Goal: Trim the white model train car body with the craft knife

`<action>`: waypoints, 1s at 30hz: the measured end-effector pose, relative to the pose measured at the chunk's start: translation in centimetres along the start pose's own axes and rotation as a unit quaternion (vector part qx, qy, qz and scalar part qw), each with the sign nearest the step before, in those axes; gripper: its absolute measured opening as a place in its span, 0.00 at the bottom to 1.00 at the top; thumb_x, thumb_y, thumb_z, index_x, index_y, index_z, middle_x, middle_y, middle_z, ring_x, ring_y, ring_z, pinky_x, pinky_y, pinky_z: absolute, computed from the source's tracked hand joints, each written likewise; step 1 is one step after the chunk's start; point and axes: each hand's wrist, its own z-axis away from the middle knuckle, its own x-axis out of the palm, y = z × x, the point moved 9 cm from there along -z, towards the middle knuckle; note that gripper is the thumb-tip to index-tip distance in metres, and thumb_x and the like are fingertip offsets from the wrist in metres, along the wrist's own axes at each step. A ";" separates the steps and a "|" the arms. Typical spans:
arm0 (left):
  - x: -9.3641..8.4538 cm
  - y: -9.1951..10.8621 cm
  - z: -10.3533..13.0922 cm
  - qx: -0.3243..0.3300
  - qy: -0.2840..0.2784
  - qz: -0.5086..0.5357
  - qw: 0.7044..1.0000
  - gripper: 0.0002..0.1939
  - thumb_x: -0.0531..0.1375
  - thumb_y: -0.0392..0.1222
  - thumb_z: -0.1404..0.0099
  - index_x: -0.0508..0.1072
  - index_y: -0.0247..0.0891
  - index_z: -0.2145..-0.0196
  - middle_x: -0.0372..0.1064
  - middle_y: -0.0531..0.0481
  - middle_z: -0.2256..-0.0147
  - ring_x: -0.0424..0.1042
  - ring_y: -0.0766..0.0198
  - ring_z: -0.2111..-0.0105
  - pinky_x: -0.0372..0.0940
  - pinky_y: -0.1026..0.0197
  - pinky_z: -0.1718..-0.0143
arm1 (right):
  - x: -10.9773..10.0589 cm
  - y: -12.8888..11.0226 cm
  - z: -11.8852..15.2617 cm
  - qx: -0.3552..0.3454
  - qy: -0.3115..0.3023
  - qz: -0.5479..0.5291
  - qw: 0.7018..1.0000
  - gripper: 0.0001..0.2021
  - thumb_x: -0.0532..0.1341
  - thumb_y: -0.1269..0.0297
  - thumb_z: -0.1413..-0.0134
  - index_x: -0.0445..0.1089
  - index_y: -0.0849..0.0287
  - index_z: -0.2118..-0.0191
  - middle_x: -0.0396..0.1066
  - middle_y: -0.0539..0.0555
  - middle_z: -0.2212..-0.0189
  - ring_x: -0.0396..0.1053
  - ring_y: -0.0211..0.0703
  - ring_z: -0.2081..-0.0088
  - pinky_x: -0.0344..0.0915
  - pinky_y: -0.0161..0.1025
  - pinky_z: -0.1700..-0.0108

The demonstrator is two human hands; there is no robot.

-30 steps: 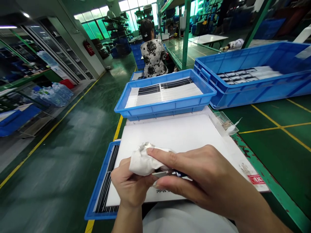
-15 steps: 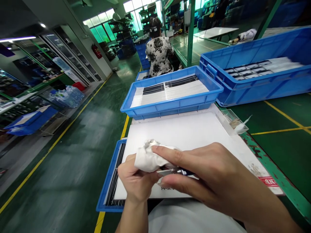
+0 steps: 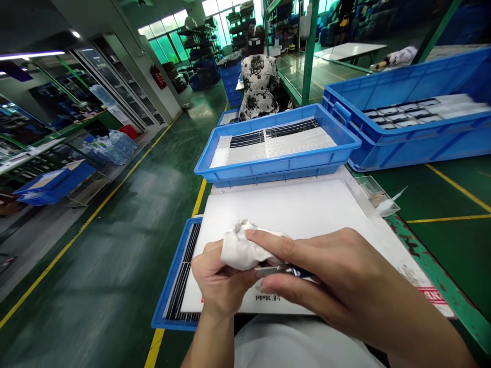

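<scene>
A bunched white cloth (image 3: 242,251) is pinched in my left hand (image 3: 218,283), its fingers closed round it. My right hand (image 3: 333,271) is closed on a utility knife (image 3: 303,272) with a flat metal blade and a dark blue handle, mostly hidden by the fingers. The blade lies just under the cloth and points toward my left thumb. My right index finger presses along the top of the cloth. Both hands are above a white board (image 3: 291,204) with printed lettering along its near edge.
Beyond the board stands a blue tray (image 3: 276,166) of thin white and black pieces; another blue tray (image 3: 159,317) is at the left. A large blue bin (image 3: 422,145) stands at right, near a small clear box (image 3: 362,191). A person (image 3: 260,87) sits ahead.
The whole view has shifted slightly, so the trays and board sit a little further right. Both hands keep their hold, and more of the board's printed lettering shows beneath them.
</scene>
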 end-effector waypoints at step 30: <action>0.6 0.0 -0.1 -0.031 -0.021 0.106 0.994 0.15 0.73 0.55 0.44 0.86 0.42 0.66 0.80 0.50 0.75 0.77 0.61 0.77 0.74 0.64 0.73 | 0.5 -0.7 -0.2 -0.018 -0.021 0.043 0.999 0.21 0.54 0.53 0.24 0.59 0.44 0.31 0.80 0.42 0.56 0.77 0.33 0.66 0.63 0.32 0.66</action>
